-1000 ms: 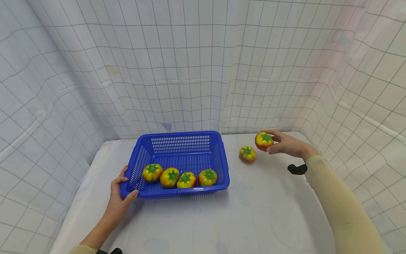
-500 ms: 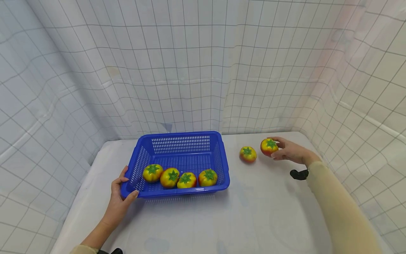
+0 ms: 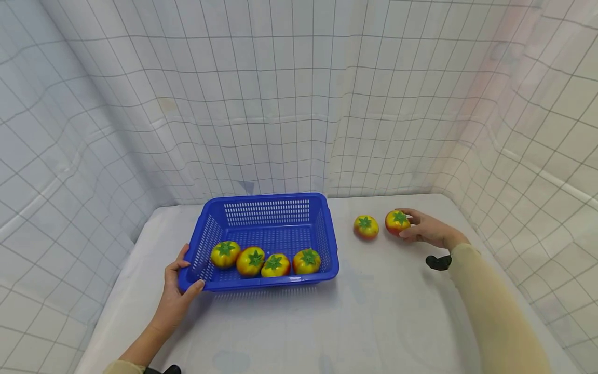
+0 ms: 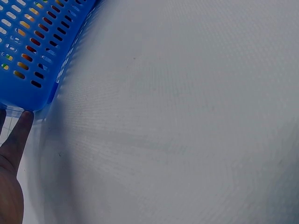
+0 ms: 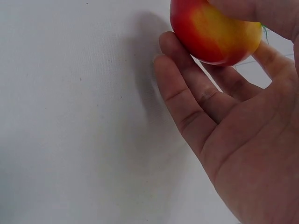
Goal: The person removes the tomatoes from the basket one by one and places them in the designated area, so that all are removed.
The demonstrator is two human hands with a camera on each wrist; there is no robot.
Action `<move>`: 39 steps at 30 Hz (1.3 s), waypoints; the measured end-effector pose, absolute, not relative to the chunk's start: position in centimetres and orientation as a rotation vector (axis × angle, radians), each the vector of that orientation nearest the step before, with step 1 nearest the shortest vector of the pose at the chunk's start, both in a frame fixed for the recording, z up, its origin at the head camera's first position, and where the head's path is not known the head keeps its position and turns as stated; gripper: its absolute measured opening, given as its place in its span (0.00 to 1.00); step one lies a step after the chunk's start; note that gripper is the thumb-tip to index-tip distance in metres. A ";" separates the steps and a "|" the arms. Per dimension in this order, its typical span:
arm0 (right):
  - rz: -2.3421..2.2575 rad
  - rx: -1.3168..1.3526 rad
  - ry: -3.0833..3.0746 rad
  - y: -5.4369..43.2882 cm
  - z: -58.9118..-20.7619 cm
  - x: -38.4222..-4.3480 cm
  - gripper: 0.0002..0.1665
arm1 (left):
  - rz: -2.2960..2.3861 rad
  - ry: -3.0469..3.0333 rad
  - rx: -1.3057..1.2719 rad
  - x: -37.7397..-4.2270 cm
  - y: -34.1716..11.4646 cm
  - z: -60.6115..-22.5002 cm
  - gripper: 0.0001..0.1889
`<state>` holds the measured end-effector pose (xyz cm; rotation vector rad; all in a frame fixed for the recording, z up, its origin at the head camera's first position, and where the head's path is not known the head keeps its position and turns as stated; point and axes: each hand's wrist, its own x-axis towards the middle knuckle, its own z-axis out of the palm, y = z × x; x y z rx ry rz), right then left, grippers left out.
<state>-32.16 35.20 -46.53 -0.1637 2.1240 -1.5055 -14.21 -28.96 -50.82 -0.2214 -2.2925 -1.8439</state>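
At the lower left of the head view, your left hand (image 3: 174,298) has its grip on the near left corner of the blue basket (image 3: 285,281). Four yellow-and-red fruits (image 3: 249,261) sit in a row along its near side, below frame centre. Right of centre, your right hand (image 3: 429,229) grasps the held fruit (image 3: 395,224); a loose fruit (image 3: 366,227) lies just left on the white table (image 3: 364,317). Gridded cloth (image 3: 280,104) fills the upper frame.

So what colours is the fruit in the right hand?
The fruit is red and yellow, with green leaves on top; best seen in the head view.
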 end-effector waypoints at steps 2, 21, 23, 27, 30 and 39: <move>-1.496 -0.164 2.133 35.2 -46.7 -32.1 0.53 | -1.842 -2.289 -0.226 -14.3 -29.0 -50.8 0.26; -1.448 -0.150 2.155 34.8 -47.4 -32.2 0.55 | -1.850 -2.275 -0.236 -14.3 -28.9 -51.0 0.26; -1.444 -0.152 2.156 34.8 -47.3 -32.2 0.55 | -1.844 -2.278 -0.237 -14.3 -28.9 -50.9 0.26; -1.435 -0.152 2.164 34.8 -47.3 -32.2 0.55 | -1.842 -2.287 -0.229 -14.3 -28.9 -50.8 0.26; -1.427 -0.151 2.172 34.8 -47.4 -32.3 0.55 | -1.838 -2.297 -0.219 -14.3 -28.9 -50.8 0.26; -1.410 -0.156 2.188 34.9 -47.6 -32.5 0.55 | -1.818 -2.314 -0.211 -14.2 -29.0 -50.8 0.26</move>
